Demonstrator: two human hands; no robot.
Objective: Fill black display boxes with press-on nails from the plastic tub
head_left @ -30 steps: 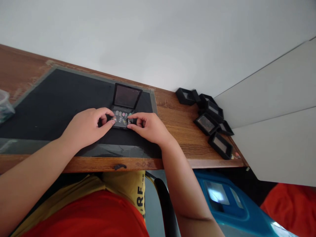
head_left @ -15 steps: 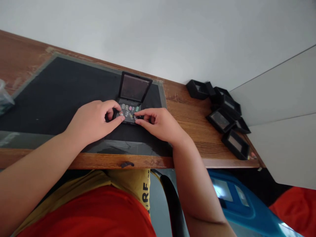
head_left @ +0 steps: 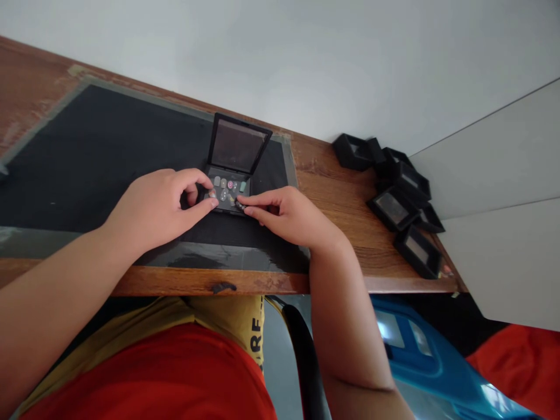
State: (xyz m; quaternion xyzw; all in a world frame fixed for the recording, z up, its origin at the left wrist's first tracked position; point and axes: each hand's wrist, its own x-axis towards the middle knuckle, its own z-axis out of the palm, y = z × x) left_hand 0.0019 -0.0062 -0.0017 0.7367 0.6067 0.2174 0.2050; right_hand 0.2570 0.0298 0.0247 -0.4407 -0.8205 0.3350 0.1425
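Note:
A small black box [head_left: 238,146] with its clear lid raised stands on a black mat [head_left: 100,151]. Its tray holds several small coloured press-on nails [head_left: 227,188]. My left hand [head_left: 160,207] rests at the tray's left side, thumb and forefinger pinched at a nail on its near-left edge. My right hand [head_left: 291,216] lies at the tray's right side, thumb and forefinger pinched on a small nail at the near-right corner. Both hands touch the tray.
The mat lies on a wooden desk [head_left: 341,216] against a white wall. Several closed black boxes [head_left: 394,198] are heaped at the desk's right end. A blue plastic seat [head_left: 420,350] and a black chair edge [head_left: 301,350] are below the desk.
The view has shifted, so the box and hands sit slightly higher in frame. Both hands stay at the tray; the fingertips have shifted a little over the nails.

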